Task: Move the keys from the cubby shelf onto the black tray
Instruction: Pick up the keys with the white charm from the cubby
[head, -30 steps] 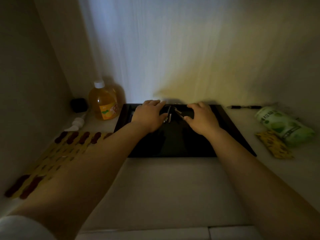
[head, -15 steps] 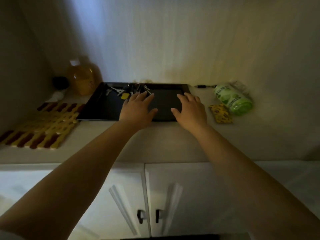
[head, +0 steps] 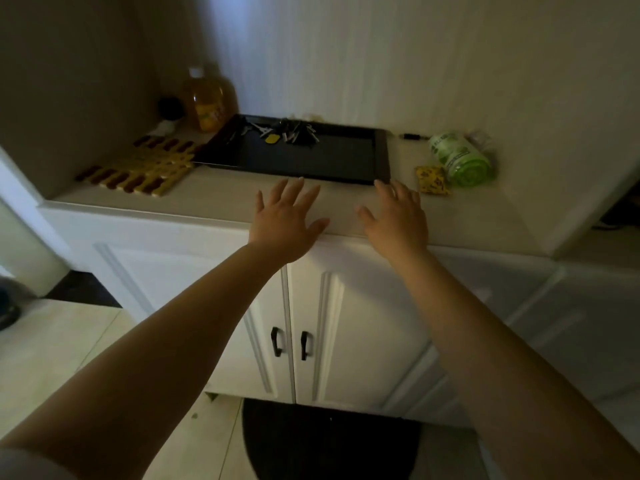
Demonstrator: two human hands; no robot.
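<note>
A black tray [head: 346, 161] lies on the pale counter inside the cubby. Several bunches of keys [head: 294, 131], one with a yellow tag, rest on its far left part. My left hand [head: 285, 218] hovers over the counter's front edge, in front of the tray, fingers spread and empty. My right hand [head: 398, 218] is beside it, near the tray's front right corner, also spread and empty. Neither hand touches the tray or the keys.
An orange-liquid bottle [head: 207, 102] and a small dark object [head: 170, 107] stand at the back left. A yellow and brown slatted mat [head: 145, 166] lies left of the tray. A pen [head: 412, 136], a green packet [head: 460, 157] and a yellow packet [head: 431, 180] lie to the right. White cabinet doors [head: 311, 323] are below.
Both hands let go of the keys on the tray and drew back to the counter's front edge. The view pulled back and down, showing the cabinet doors and floor.
</note>
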